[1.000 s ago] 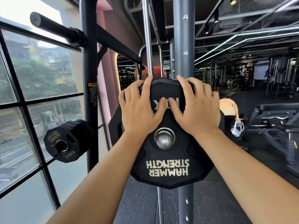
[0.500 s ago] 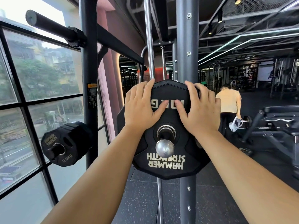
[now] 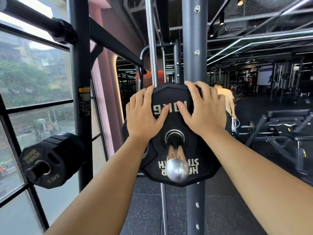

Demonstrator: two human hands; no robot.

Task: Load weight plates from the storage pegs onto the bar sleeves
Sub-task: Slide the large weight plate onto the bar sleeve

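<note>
The black, many-sided weight plate (image 3: 169, 94), with its cream "10KG" and "HAMMER STRENGTH" lettering upside down, sits threaded on a chrome peg (image 3: 176, 168). The left hand (image 3: 142, 114) and right hand (image 3: 203, 111) grip its top edge, fingers curled over.

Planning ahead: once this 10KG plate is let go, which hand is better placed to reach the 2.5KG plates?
Left, probably. The left hand grips the 10KG plate on the side nearer the 2.5KG plates; the right hand would have to cross the left arm.
</note>
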